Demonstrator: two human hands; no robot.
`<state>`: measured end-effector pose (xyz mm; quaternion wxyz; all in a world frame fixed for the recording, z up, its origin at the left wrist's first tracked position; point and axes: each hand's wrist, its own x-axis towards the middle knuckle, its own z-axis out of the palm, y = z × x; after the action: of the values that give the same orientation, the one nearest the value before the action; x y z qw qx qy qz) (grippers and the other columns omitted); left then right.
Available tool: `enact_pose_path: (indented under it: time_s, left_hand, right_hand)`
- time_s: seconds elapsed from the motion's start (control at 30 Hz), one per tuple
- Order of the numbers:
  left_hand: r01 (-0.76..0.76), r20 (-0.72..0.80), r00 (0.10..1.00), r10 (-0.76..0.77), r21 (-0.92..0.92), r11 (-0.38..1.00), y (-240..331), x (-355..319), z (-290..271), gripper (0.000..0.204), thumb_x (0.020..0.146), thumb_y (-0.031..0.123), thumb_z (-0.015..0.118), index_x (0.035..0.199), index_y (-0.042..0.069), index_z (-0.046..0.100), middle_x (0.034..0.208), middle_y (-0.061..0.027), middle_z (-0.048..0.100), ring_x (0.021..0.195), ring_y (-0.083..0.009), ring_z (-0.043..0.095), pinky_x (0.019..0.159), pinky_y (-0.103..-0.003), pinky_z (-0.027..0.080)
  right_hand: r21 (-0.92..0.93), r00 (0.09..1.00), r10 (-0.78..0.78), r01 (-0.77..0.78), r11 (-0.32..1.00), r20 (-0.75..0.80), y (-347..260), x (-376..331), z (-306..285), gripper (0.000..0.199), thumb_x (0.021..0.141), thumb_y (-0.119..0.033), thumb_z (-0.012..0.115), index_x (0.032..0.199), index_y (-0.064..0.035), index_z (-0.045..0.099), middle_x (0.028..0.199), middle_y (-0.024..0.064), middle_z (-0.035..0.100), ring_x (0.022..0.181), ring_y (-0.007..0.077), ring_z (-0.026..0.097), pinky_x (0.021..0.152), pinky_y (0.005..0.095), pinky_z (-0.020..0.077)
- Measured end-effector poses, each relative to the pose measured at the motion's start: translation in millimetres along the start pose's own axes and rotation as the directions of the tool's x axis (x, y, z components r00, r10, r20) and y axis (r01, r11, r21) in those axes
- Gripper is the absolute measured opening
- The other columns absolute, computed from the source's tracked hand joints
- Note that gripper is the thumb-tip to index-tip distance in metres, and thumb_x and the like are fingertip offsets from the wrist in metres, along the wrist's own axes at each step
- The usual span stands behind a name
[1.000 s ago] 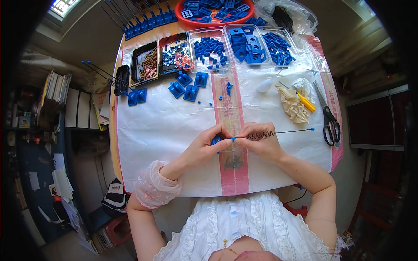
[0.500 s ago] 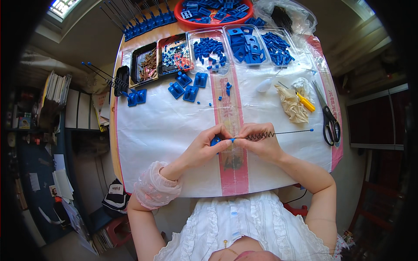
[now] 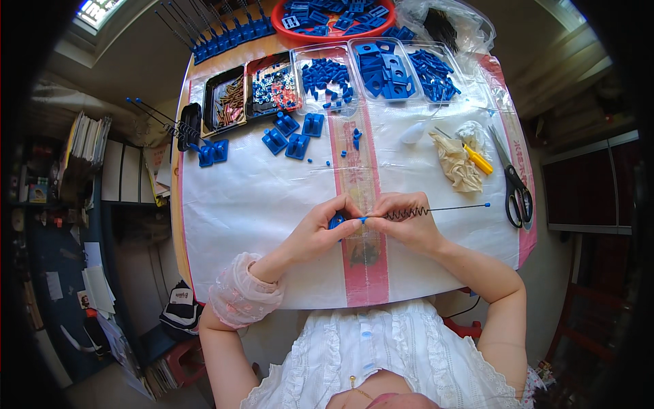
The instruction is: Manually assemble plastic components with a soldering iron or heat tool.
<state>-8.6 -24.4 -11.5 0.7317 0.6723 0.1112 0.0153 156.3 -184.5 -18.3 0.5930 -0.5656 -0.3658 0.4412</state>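
Close together over the pink stripe of the table cover, both my hands are closed on one small assembly. My left hand (image 3: 334, 219) grips a blue plastic base (image 3: 336, 221), mostly hidden behind the fingers. In my right hand (image 3: 407, 219) is a black spring wire (image 3: 409, 213), coiled near the hand and running straight out to the right, with a blue tip. Thumbs and fingertips meet at a small blue piece (image 3: 363, 220) where the wire joins the base. Farther off lie several blue clip-like assemblies (image 3: 298, 146) and a few loose blue bits (image 3: 356, 139).
Along the far side stand a tray of screws (image 3: 229, 102), a tray of nuts (image 3: 274, 85), and clear boxes of blue parts (image 3: 386, 71). A red basin (image 3: 334, 34) sits behind. To the right lie black scissors (image 3: 519, 194), a yellow-handled screwdriver (image 3: 479, 160) and crumpled paper (image 3: 455, 167).
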Motion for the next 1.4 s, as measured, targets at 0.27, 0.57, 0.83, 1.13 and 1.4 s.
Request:
enact_pose_path:
  time_s: [0.27, 0.57, 0.83, 1.13, 1.4]
  left_hand:
    - [0.025, 0.005, 1.000, -0.025, -0.042, 0.999, 0.6, -0.1, 0.2, 0.021, 0.097, 0.022, 0.065, 0.103, 0.003, 0.059, 0.089, 0.0007, 0.060, 0.081, -0.0055, 0.052, 0.071, -0.023, 0.043]
    - [0.043, -0.006, 0.999, -0.043, 0.009, 0.999, 3.3, -0.6, 1.2, 0.020, 0.097, 0.020, 0.066, 0.105, 0.003, 0.060, 0.091, -0.0004, 0.062, 0.083, -0.0063, 0.054, 0.073, -0.024, 0.045]
    - [0.012, -0.013, 1.000, -0.012, 0.039, 0.999, 2.5, 0.2, 2.9, 0.016, 0.098, 0.017, 0.064, 0.104, 0.004, 0.059, 0.088, 0.0046, 0.057, 0.078, -0.0019, 0.050, 0.066, -0.019, 0.041]
    - [0.019, -0.009, 1.000, -0.019, 0.035, 0.999, 3.5, -0.7, 2.9, 0.015, 0.097, 0.015, 0.065, 0.104, 0.004, 0.060, 0.092, 0.0027, 0.059, 0.081, -0.0032, 0.052, 0.069, -0.020, 0.043]
    - [0.016, -0.023, 1.000, -0.014, 0.073, 0.997, 0.4, 0.1, 2.8, 0.020, 0.096, 0.019, 0.067, 0.105, 0.002, 0.060, 0.091, -0.0008, 0.063, 0.082, -0.0058, 0.055, 0.071, -0.023, 0.046]
  right_hand:
    - [0.003, 0.999, 0.035, -0.035, 0.999, -0.009, -1.6, 0.2, -0.7, 0.007, 0.082, -0.001, 0.077, 0.086, 0.0029, 0.073, 0.083, 0.0029, 0.068, 0.074, 0.0052, 0.060, 0.063, 0.0205, 0.0451]
    - [-0.003, 0.999, 0.041, -0.041, 0.999, -0.014, -2.9, 0.5, -1.2, 0.007, 0.083, -0.002, 0.077, 0.086, 0.0031, 0.073, 0.083, 0.0029, 0.068, 0.074, 0.0051, 0.060, 0.063, 0.0200, 0.0459]
    - [0.018, 0.999, 0.047, -0.046, 0.999, -0.011, 1.0, 0.8, -2.0, 0.008, 0.083, -0.003, 0.077, 0.086, 0.0028, 0.073, 0.082, 0.0021, 0.068, 0.074, 0.0047, 0.060, 0.063, 0.0199, 0.0460]
    - [0.031, 0.998, 0.059, -0.059, 0.998, -0.005, -1.3, 0.4, -2.2, 0.008, 0.084, -0.003, 0.077, 0.087, 0.0025, 0.073, 0.082, 0.0012, 0.068, 0.075, 0.0041, 0.060, 0.064, 0.0194, 0.0461]
    - [0.013, 0.998, 0.058, -0.057, 0.998, -0.015, -1.4, 0.2, -1.2, 0.008, 0.084, -0.003, 0.077, 0.086, 0.0027, 0.073, 0.082, 0.0009, 0.068, 0.075, 0.0039, 0.060, 0.064, 0.0194, 0.0465]
